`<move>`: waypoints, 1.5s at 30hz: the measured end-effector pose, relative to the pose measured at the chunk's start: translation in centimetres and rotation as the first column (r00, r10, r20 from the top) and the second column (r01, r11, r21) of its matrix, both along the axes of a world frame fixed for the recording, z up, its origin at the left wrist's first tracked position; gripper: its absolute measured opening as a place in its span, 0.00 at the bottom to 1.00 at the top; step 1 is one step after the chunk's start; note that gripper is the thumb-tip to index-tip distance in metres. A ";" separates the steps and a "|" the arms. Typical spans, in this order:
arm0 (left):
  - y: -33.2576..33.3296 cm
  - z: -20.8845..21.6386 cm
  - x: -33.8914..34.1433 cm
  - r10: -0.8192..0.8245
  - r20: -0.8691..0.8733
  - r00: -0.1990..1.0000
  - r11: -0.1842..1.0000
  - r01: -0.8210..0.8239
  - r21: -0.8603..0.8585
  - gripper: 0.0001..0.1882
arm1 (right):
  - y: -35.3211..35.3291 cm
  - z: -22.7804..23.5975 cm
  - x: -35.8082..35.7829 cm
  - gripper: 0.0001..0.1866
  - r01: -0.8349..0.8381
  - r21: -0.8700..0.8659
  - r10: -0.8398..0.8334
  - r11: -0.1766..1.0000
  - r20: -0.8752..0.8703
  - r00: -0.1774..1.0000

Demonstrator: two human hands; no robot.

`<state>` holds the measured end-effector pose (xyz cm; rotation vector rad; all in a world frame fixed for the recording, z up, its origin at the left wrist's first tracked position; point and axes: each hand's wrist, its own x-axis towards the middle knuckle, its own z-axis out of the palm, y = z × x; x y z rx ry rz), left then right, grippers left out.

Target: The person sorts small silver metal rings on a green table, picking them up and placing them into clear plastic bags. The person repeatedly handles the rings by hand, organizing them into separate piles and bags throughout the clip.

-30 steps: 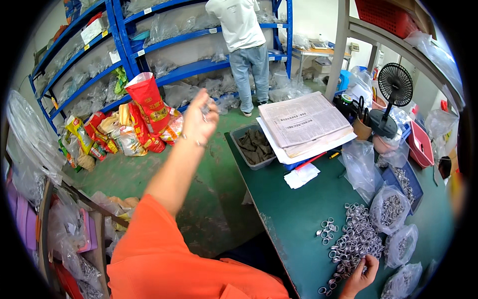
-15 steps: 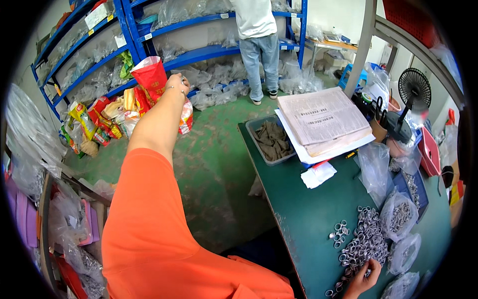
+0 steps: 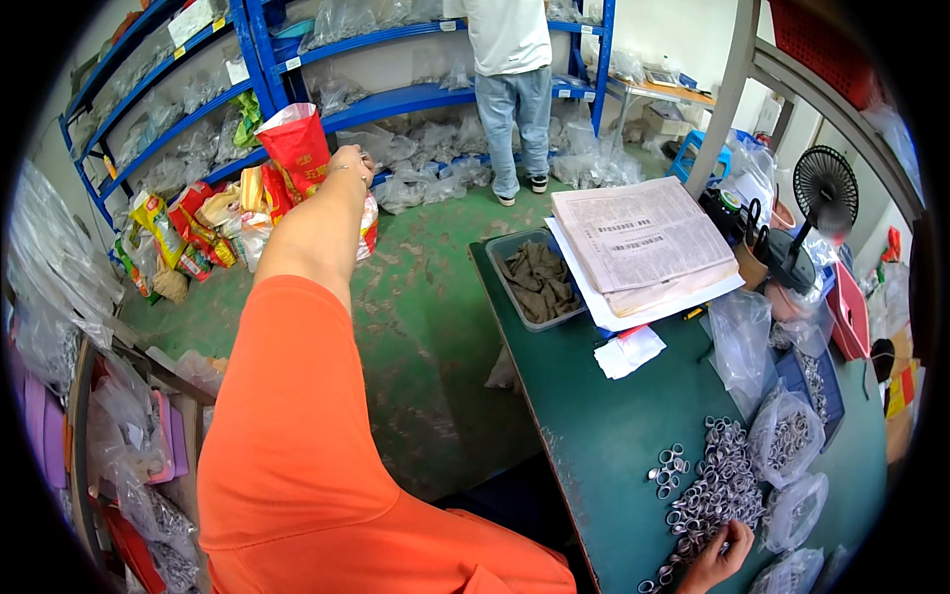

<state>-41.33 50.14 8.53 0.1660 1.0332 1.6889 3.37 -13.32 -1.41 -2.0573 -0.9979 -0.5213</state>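
My left arm, in an orange sleeve, is stretched far forward over the floor. At its end my left hand (image 3: pixel 350 164) is closed, with a bracelet on the wrist; what it holds, if anything, is too small to make out. Just beyond it, to the left, stands a red bag (image 3: pixel 295 148). On the green table (image 3: pixel 604 436) lies a heap of metal rings (image 3: pixel 720 480), with several loose rings (image 3: pixel 670 468) on its left. My right hand (image 3: pixel 720 560) rests at the heap's near edge, fingers bent and drawn together; their tips hide what they pinch.
Clear bags of small metal parts (image 3: pixel 789 436) line the heap's right side. Farther back are a stack of papers (image 3: pixel 643 238), a grey bin with dark cloth (image 3: pixel 498 259) and a black fan (image 3: pixel 824 183). A person (image 3: pixel 512 89) stands by blue shelves (image 3: pixel 396 102). Several packages (image 3: pixel 193 233) sit on the floor.
The view has shifted slightly. My left arm stays stretched out near the red bag, and my right hand stays at the edge of the ring heap.
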 end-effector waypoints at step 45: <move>-42.9 -4.1 30.2 -0.851 0.261 -0.455 -0.286 0.820 0.496 0.16 | -1.7 -0.7 1.9 0.06 -0.061 0.218 0.091 0.974 -0.130 0.987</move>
